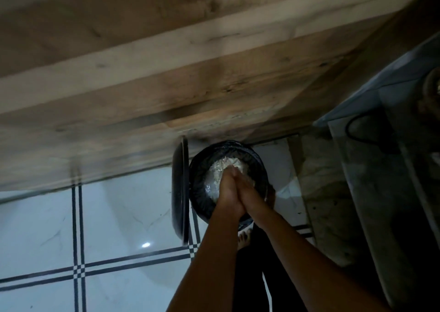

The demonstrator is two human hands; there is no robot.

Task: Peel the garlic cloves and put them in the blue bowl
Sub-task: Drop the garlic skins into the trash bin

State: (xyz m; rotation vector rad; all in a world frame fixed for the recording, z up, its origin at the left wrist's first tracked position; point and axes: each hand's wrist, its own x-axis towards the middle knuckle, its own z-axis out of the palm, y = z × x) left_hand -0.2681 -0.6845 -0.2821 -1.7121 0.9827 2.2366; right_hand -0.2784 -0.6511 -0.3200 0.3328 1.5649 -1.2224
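Note:
Both my hands are held over a black-lined bin [202, 192] on the floor. My left hand [229, 192] and my right hand [250, 196] are pressed palm to palm with straight fingers above the bin's mouth. Inside the bin lies a heap of pale papery scraps and clear plastic [219, 171]. The bin's dark lid [180, 187] stands upright at its left side. No garlic cloves and no blue bowl are in sight. Nothing shows between my palms.
A wooden cabinet front [166, 61] fills the upper half, right behind the bin. White floor tiles with dark grid lines [107, 228] spread to the left. A rough grey ledge and pale surface [357, 168] stand at the right. My foot [244, 237] shows beneath the bin.

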